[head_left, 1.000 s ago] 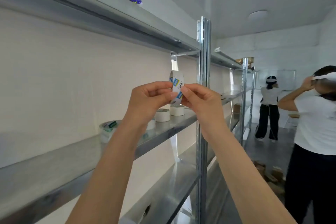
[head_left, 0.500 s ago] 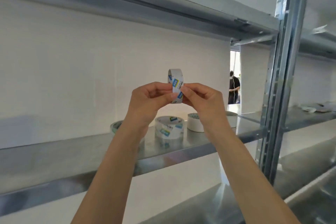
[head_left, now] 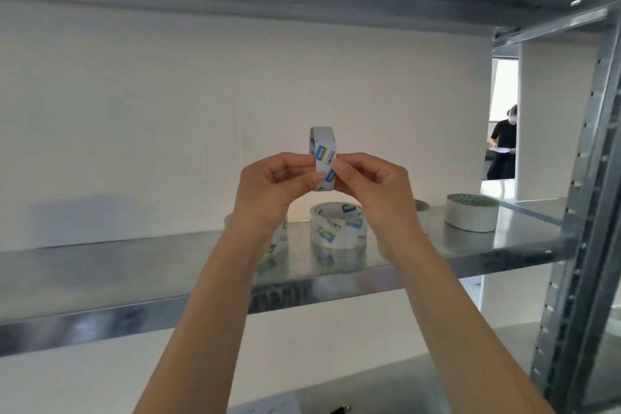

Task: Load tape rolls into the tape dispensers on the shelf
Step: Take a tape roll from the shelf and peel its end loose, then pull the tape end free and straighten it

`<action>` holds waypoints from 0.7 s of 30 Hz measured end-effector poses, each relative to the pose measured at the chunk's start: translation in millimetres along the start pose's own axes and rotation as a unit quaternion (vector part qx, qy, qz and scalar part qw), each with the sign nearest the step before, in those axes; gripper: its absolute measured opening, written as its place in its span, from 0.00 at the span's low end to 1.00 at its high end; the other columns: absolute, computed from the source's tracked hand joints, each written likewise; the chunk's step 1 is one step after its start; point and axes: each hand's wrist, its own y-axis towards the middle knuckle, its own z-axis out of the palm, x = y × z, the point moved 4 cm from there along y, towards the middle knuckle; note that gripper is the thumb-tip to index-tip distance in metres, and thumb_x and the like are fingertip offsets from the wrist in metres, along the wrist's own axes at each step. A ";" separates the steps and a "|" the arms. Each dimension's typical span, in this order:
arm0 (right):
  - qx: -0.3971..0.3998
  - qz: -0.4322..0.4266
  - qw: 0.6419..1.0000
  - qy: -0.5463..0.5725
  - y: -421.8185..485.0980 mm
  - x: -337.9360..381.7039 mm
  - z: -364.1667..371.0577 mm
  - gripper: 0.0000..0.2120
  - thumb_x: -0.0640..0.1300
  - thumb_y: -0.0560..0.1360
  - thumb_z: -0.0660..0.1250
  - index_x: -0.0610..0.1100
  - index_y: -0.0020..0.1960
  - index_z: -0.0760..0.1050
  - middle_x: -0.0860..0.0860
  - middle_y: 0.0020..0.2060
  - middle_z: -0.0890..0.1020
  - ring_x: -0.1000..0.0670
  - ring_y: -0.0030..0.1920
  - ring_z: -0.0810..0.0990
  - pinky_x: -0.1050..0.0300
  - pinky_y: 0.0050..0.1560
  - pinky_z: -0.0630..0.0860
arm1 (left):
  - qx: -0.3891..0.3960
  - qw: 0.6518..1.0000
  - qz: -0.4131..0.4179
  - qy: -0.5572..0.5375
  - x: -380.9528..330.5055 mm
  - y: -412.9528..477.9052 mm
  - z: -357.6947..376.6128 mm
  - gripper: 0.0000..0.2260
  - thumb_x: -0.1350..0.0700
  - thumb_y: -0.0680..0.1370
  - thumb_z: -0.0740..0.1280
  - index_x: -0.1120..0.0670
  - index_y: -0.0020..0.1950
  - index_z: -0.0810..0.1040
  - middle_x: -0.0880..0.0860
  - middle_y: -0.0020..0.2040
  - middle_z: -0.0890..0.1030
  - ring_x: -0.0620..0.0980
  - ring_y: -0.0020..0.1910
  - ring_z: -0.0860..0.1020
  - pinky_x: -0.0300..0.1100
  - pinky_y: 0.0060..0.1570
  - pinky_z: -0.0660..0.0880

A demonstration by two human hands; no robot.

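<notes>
Tape roll (head_left: 323, 158) stays pinched on edge between left hand (head_left: 272, 185) and right hand (head_left: 373, 185), thumbs still picking at its face. The person has turned square to the shelf (head_left: 134, 265). Spare rolls (head_left: 337, 225) sit just below the hands. Nothing to load it into is in sight yet.

I see 4 rolls lying flat on the metal shelf (head_left: 134, 265). The centre clear roll (head_left: 337, 228) and left clear roll (head_left: 281, 238) carry printed labels. A half-hidden roll (head_left: 422, 208) and a white roll (head_left: 471, 213) lie to the right.

Storeroom: bare metal shelving (head_left: 336, 265)
</notes>
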 end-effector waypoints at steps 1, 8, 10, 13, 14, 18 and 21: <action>0.000 0.003 1.000 -0.009 0.2 -2.8 0.0 0.06 0.38 0.75 0.67 0.42 0.46 0.83 0.46 0.41 0.86 0.47 0.43 0.84 0.56 0.50 0.81 | -0.004 1.000 -0.002 0.001 0.8 -0.1 -2.1 0.08 0.69 0.70 0.71 0.63 0.48 0.81 0.59 0.45 0.85 0.53 0.42 0.83 0.39 0.43 0.79; 0.035 0.002 0.929 -0.369 -1.4 -51.6 -3.9 0.10 0.51 0.76 0.65 0.47 0.52 0.80 0.53 0.51 0.82 0.53 0.54 0.78 0.58 0.56 0.72 | -0.040 0.999 -0.025 0.018 4.1 3.4 -27.6 0.08 0.67 0.70 0.73 0.59 0.47 0.82 0.57 0.47 0.85 0.53 0.45 0.84 0.43 0.47 0.80; 0.111 0.053 0.877 -0.465 -5.8 -69.6 0.4 0.14 0.55 0.75 0.65 0.48 0.55 0.79 0.51 0.54 0.81 0.49 0.56 0.76 0.56 0.57 0.69 | -0.039 0.999 -0.028 0.016 3.9 3.9 -31.5 0.08 0.68 0.70 0.72 0.60 0.48 0.81 0.57 0.47 0.85 0.53 0.45 0.84 0.41 0.46 0.79; 0.125 0.010 0.820 -0.558 -9.2 -77.1 5.0 0.17 0.55 0.73 0.67 0.48 0.58 0.78 0.49 0.55 0.82 0.45 0.56 0.75 0.55 0.59 0.66 | -0.037 0.999 -0.030 0.004 4.6 5.1 -36.2 0.08 0.69 0.70 0.72 0.60 0.47 0.81 0.58 0.47 0.84 0.53 0.45 0.84 0.39 0.44 0.79; 0.114 0.002 0.820 -0.561 -8.8 -76.4 5.3 0.17 0.54 0.72 0.67 0.48 0.58 0.78 0.48 0.55 0.82 0.45 0.57 0.75 0.55 0.59 0.66 | -0.035 0.999 -0.031 0.005 5.4 5.7 -37.2 0.09 0.69 0.70 0.72 0.60 0.47 0.81 0.58 0.47 0.84 0.53 0.46 0.84 0.39 0.44 0.79; 0.097 0.007 0.820 -0.565 -5.0 -77.1 4.7 0.13 0.53 0.71 0.68 0.48 0.53 0.79 0.48 0.51 0.83 0.44 0.54 0.77 0.54 0.55 0.67 | -0.028 0.999 -0.034 0.016 7.0 7.1 -38.2 0.09 0.68 0.70 0.72 0.60 0.48 0.81 0.58 0.48 0.84 0.52 0.45 0.84 0.38 0.44 0.79; 0.088 -0.001 0.819 -0.567 -5.5 -74.9 4.6 0.11 0.51 0.72 0.69 0.47 0.50 0.79 0.47 0.47 0.83 0.44 0.51 0.78 0.55 0.52 0.67 | -0.028 0.999 -0.032 0.020 6.5 8.9 -39.2 0.08 0.68 0.70 0.72 0.60 0.48 0.81 0.58 0.48 0.84 0.53 0.46 0.83 0.40 0.47 0.80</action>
